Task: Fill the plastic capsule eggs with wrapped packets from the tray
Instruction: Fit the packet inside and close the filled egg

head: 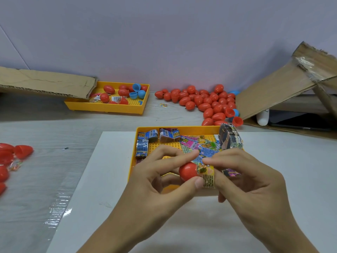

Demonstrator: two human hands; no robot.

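Your left hand (164,178) grips the red egg half (187,171), open end facing right; your right hand (242,172) pinches the packet (207,175) just beside that opening, above the yellow tray (140,128). Push the packet leftward, lengthwise.

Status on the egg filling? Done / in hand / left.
Done: apparently the closed red eggs piled by the wall. In hand: left hand grips a red half-shell; right hand feeds in a packet. Left: many packets in the near tray.
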